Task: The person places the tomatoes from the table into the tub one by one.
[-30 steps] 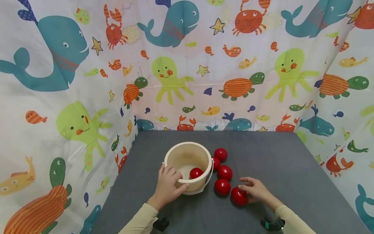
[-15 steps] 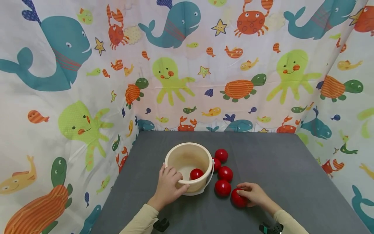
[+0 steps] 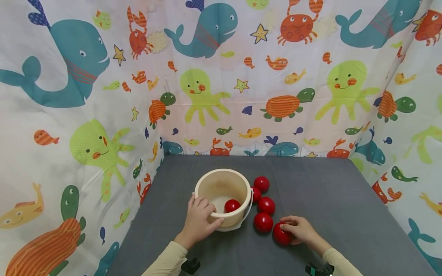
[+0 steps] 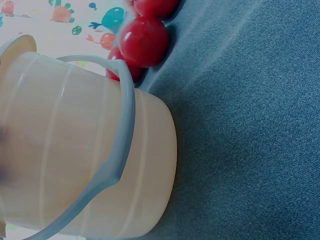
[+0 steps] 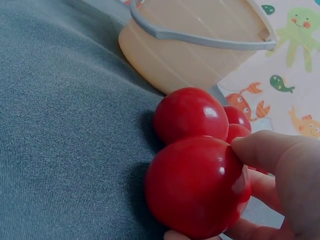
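Observation:
A cream bucket [image 3: 221,184] with a pale handle [image 4: 125,125] stands upright on the table, one red ball [image 3: 232,206] lying inside it. My left hand [image 3: 199,221] grips the bucket's near-left rim, fingers over the edge and thumb along the front. At the right, my right hand [image 3: 301,232] holds the nearest red ball [image 5: 195,187] between thumb and fingers, and the ball sits low at the table surface. Beside it is another red ball [image 3: 263,222], overlapping it in the right wrist view.
Several more red balls, such as one red ball [image 3: 266,205] and a farther red ball [image 3: 261,184], lie in a row along the bucket's right side. A grey cloth [image 3: 310,184] covers the table. Curtains [image 3: 221,88] with sea animals stand behind and at both sides.
My right hand has moved slightly left and closed its fingers round the nearest ball. The left hand and bucket have stayed in place; the head view has shifted a little.

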`<state>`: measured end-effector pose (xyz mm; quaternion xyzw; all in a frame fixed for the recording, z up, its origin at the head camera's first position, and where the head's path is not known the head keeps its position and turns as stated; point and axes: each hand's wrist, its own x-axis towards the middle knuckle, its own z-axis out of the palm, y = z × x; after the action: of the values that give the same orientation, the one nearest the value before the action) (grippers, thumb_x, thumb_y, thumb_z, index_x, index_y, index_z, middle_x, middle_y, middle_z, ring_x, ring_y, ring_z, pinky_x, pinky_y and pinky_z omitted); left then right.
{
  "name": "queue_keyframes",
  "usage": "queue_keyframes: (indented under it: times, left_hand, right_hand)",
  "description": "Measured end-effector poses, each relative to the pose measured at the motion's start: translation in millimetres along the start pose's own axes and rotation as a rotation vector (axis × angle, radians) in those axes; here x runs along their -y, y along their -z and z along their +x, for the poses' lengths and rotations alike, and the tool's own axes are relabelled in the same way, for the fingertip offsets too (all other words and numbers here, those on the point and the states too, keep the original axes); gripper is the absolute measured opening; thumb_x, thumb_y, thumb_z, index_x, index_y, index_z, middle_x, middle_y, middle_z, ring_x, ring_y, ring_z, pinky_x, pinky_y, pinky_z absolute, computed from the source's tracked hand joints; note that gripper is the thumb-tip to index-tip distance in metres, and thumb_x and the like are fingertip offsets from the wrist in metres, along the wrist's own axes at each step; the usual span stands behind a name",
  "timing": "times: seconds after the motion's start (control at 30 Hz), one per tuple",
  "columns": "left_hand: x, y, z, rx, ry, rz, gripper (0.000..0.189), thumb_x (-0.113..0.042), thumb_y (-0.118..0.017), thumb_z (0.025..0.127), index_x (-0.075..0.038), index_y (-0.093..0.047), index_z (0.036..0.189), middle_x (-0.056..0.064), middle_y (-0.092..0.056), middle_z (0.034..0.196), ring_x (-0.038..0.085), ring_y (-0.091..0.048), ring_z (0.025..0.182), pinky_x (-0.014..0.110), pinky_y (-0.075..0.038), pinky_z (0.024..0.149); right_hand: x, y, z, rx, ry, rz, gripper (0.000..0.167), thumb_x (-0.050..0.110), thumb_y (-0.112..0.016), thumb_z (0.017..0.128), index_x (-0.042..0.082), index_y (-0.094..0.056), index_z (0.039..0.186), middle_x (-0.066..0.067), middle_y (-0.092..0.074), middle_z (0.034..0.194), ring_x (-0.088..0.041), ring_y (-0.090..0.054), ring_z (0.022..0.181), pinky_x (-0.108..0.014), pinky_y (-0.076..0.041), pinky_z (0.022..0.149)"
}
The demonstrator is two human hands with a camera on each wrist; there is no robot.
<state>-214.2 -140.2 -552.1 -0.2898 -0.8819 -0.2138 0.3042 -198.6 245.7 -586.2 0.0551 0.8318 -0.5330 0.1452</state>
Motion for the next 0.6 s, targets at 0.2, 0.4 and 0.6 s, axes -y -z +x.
queue_keyframes:
  times: [0.2, 0.4, 0.6]
  left_hand:
    - [-0.3, -1.0, -1.0, -0.005, -0.003, 0.001, 0.027, -0.041, -0.077, 0.082, -0.020, -0.062, 0.079, -0.001, -0.058, 0.084, 0.030, -0.058, 0.106, 0.079, -0.037, 0.107]
    - [-0.4, -0.9, -1.9, -0.007, 0.000, -0.004, 0.026, -0.041, -0.078, 0.082, -0.020, -0.063, 0.080, -0.001, -0.059, 0.084, 0.030, -0.058, 0.106, 0.079, -0.037, 0.107]
    - [0.8, -2.5, -1.7, -0.013, -0.006, 0.004, 0.026, -0.041, -0.078, 0.081, -0.020, -0.063, 0.080, -0.002, -0.059, 0.084, 0.029, -0.058, 0.107, 0.079, -0.037, 0.107]
  right_hand:
    - [-2, -1, 1.2, -0.020, -0.007, 0.024, 0.035, 0.017, -0.070, 0.099, -0.006, -0.068, 0.126, -0.025, -0.073, 0.118, -0.026, -0.070, 0.097, -0.052, -0.065, 0.066]
    - [9, 9, 3.4, -0.019, 0.037, 0.048, 0.037, 0.016, -0.069, 0.100, -0.007, -0.066, 0.127, -0.023, -0.074, 0.117, -0.025, -0.070, 0.093, -0.051, -0.065, 0.065]
    - [41, 32, 7.1, -0.028, 0.119, 0.044, 0.040, 0.018, -0.067, 0.102, -0.007, -0.063, 0.133, -0.023, -0.072, 0.123, -0.023, -0.068, 0.097, -0.048, -0.066, 0.071]
